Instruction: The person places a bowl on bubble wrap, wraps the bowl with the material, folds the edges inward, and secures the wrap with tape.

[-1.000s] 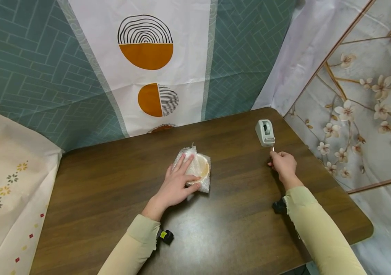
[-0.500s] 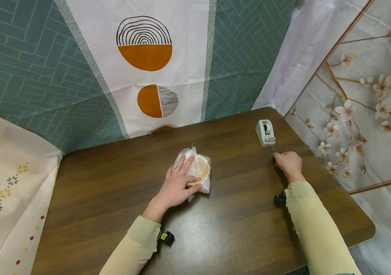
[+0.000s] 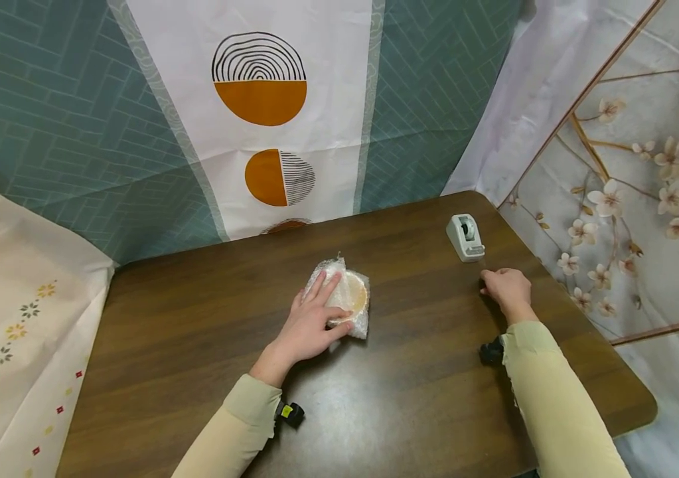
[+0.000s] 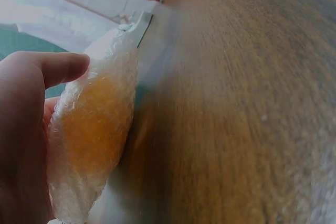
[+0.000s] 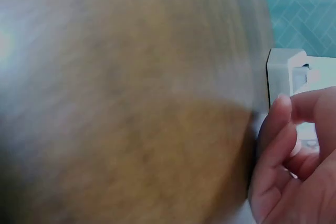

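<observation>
In the head view, my left hand [image 3: 309, 328] lies with spread fingers on a bubble-wrapped package [image 3: 360, 325] on the table. Through the clear wrap, a round, pale yellow-orange thing shows; its kind is unclear. My left thumb [image 4: 65, 68] lies along the package's near side in the left wrist view. Farther right, my right hand [image 3: 509, 292] pinches the end of a thin, clear strip of tape [image 3: 482, 264]. That strip runs to a white tape dispenser [image 3: 466, 238] just beyond the fingertips. In the right wrist view, thumb and forefinger meet in front of the dispenser [image 5: 286, 74].
The brown wooden table [image 3: 196, 318] ends at a patterned teal and white curtain [image 3: 291, 133] at the back. A flowered cloth [image 3: 614, 219] hangs along the right edge, and a cream cloth [image 3: 22, 318] along the left.
My right hand has drawn back from the dispenser, toward me and slightly right, and the gap between them has grown. My left hand stays on the package. The head view has shifted slightly.
</observation>
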Motion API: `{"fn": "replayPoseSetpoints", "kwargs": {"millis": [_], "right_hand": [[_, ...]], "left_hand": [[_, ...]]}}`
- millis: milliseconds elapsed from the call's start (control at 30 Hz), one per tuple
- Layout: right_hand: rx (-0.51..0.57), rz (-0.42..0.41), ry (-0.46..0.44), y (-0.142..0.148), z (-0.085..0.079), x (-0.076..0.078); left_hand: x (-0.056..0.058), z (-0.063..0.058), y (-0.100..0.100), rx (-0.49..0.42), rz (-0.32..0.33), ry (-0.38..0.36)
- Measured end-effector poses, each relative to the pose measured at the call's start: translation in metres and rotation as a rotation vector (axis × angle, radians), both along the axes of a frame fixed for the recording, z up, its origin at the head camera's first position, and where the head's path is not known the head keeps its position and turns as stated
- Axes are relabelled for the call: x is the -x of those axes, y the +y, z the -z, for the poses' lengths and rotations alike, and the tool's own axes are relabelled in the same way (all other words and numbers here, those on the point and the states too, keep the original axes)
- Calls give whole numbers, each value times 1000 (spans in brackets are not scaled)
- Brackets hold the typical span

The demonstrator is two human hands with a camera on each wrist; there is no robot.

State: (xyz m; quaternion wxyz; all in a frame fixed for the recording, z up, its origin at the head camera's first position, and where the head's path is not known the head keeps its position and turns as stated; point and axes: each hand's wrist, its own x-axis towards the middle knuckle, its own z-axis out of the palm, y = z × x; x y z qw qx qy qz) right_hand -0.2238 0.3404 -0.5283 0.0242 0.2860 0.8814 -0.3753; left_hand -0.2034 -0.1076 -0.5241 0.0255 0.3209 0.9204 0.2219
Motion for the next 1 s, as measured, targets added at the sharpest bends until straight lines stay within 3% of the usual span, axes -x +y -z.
{"fn": "replayPoseSetpoints", "kwargs": {"millis": [167,267,533,833,1000], "right_hand": [[220,92,78,0,5,-9],[278,119,113,0,6,-12],[86,72,101,4,4,-14],[163,96,142,8,9,-18],[99,63,116,9,11,-19]], "left_hand": [[-1,0,0,-4,5,-7],[-1,-1,-1,7,-3,-7],[-2,-5,-1,7,-5,9],[-1,-5,-1,35,-6,-21],[0,-3,0,39,-7,-24]]}}
